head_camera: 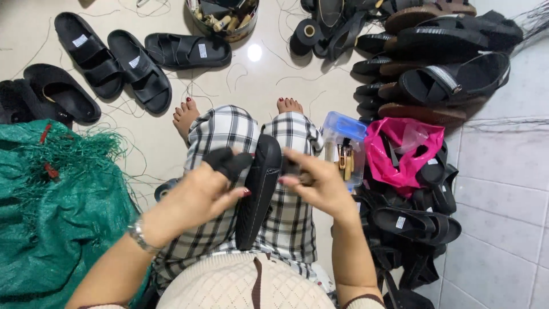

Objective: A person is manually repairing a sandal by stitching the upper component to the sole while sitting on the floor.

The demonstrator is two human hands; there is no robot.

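Observation:
A black sandal [258, 189] stands on edge across my lap, between my knees in checked trousers. My left hand [197, 197] grips its left side; the fingertips wear black fabric covers near the strap. My right hand [317, 183] pinches the sandal's right side at the strap, fingers closed on it. A metal watch [139, 234] sits on my left wrist.
Black sandals [137, 68] lie on the tiled floor at upper left. A heap of black and brown sandals [434, 68] fills the upper right. A clear plastic box with a blue lid [344, 146], a pink bag [403, 151], a green woven sack [57, 206] and a round tin of spools [224, 17] surround me.

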